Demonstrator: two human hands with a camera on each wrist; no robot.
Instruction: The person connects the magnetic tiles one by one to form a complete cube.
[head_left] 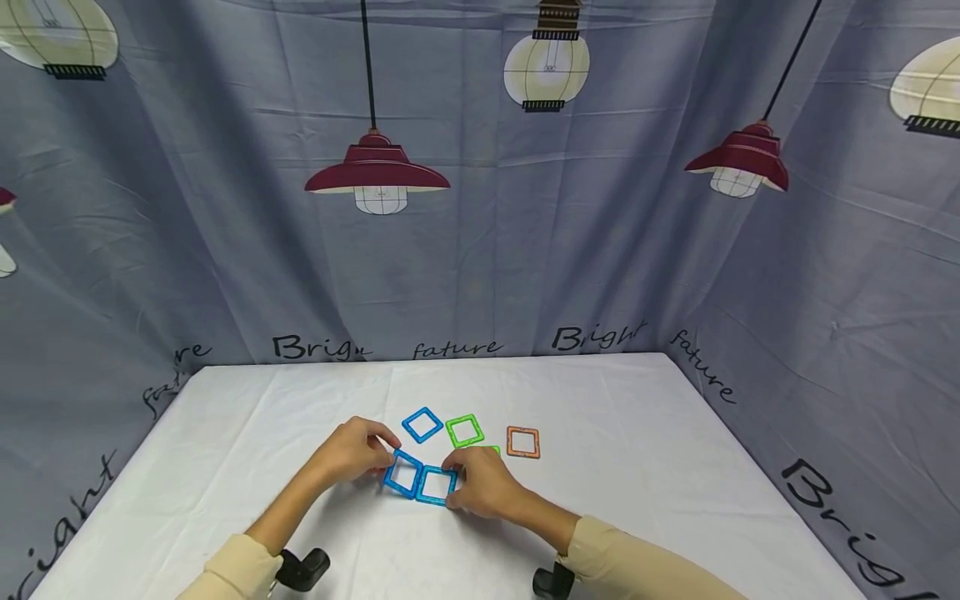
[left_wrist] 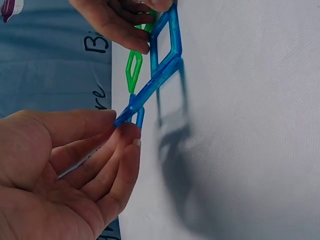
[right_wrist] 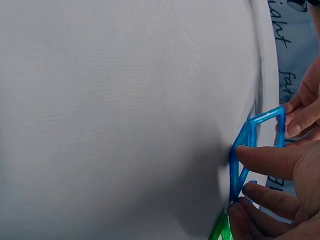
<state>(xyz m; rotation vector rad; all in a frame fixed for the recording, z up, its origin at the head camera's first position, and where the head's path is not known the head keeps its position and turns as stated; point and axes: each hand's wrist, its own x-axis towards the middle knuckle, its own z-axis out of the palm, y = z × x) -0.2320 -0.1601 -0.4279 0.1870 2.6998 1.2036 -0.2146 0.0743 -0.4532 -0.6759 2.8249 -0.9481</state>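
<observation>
Left hand: The left hand [head_left: 358, 450] is pinching the first blue square frame [head_left: 408, 458] along its 10 o'clock side, thumb and fingers clamping the edge.
Right hand: The right hand [head_left: 482, 483] is gripping the second blue square frame [head_left: 432, 501] at its 3 o'clock side, fingers clamping near 1 o'clock, thumb near 5.
Blue pair: Both frames are meeting edge to edge, tilting at an angle to each other and casting a shadow; whether they are touching the white-covered counter [head_left: 615, 467] is unclear.
Loose blue: From the pair, a third blue square frame [head_left: 412, 432] is lying at 12 o'clock.
Greens: A green square frame [head_left: 460, 420] is lying between 1 and 2 o'clock; another green piece [head_left: 493, 449] is mostly hiding behind the right hand.
Orange: An orange square frame [head_left: 510, 442] is lying between 2 and 3 o'clock.
Backdrop: A blue-grey lamp-print curtain [head_left: 465, 250] is hanging behind.
</observation>
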